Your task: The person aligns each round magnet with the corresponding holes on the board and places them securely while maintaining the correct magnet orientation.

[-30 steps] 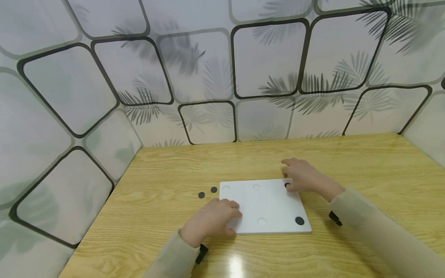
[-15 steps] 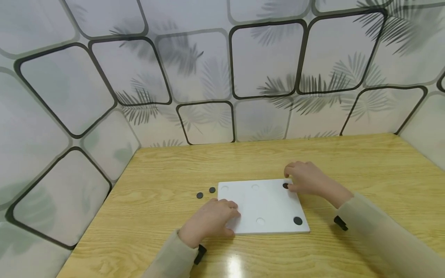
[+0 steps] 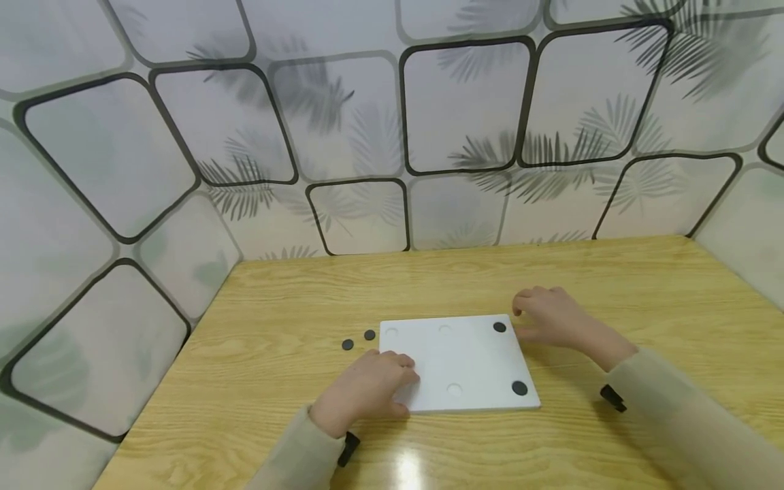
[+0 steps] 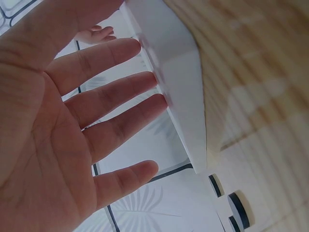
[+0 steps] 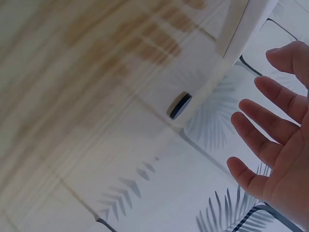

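A white board (image 3: 456, 357) with shallow round recesses lies on the table. Two black discs sit at its right corners: a far disc (image 3: 499, 327) and a near disc (image 3: 519, 388). My left hand (image 3: 370, 388) rests on the board's near left part; in the left wrist view its fingers (image 4: 120, 99) are spread, fingertips touching the board. Just off the far right corner is my right hand (image 3: 554, 318), holding nothing. The right wrist view shows its fingers (image 5: 263, 123) loosely extended. Left of the board lie two loose discs, one left (image 3: 348, 345) and one right (image 3: 369, 335).
The wooden table (image 3: 294, 292) reaches back to a wall covering (image 3: 355, 122) with dark rounded outlines and leaf prints. Several dark discs (image 4: 239, 210) show beyond the board in the left wrist view, and one disc (image 5: 181, 105) in the right wrist view.
My right hand has let go of the disc at the far right corner and drawn back to the right, leaving that disc fully visible. My left hand stays on the board.
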{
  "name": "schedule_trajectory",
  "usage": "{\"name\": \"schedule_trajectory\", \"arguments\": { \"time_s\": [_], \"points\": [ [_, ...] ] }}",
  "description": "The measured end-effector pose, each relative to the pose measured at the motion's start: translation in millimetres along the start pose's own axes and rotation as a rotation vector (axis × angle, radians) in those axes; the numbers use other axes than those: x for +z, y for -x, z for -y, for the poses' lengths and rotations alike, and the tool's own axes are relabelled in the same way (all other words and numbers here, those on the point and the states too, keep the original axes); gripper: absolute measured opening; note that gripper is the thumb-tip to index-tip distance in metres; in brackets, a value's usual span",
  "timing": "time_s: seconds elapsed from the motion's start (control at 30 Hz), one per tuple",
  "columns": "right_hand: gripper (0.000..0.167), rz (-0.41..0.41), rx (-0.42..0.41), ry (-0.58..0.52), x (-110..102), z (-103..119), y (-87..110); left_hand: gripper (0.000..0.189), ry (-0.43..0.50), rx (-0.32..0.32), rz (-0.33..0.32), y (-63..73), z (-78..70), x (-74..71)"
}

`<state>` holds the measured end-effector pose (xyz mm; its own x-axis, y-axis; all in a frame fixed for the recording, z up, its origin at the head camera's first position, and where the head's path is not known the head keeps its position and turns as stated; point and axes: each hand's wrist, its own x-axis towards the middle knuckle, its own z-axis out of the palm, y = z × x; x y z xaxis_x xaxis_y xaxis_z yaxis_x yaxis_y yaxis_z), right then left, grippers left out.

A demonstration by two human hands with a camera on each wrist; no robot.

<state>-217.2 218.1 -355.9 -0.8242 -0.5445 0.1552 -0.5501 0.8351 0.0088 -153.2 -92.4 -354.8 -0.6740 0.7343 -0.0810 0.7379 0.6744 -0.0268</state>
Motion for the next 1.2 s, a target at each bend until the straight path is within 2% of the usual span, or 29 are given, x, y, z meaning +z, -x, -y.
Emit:
{"name": "schedule_trajectory", "arguments": {
  "time_s": [0.43,0.57,0.77,1.03,1.2],
  "points": [
    [0.013,-0.005,0.015,0.012,-6,-19,18.0,0.039,0.011,-0.006,0.009,1.6,0.9,-1.2],
    [0.011,-0.007,0.000,-0.001,-6,-20,21.0,0.039,0.005,-0.006,0.006,1.1,0.1,-1.1],
    [0.009,-0.021,0.027,-0.020,-4,-21,22.8,0.039,-0.003,0.001,0.000,0.5,-0.2,-1.0],
    [0.014,-0.067,0.007,-0.056,-2,-22,24.5,0.040,-0.001,0.000,0.003,-0.1,0.5,-0.5],
    [0.013,-0.067,0.015,-0.062,-3,-21,24.5,0.041,0.007,-0.005,0.007,-0.2,0.6,0.0]
  ]
}}
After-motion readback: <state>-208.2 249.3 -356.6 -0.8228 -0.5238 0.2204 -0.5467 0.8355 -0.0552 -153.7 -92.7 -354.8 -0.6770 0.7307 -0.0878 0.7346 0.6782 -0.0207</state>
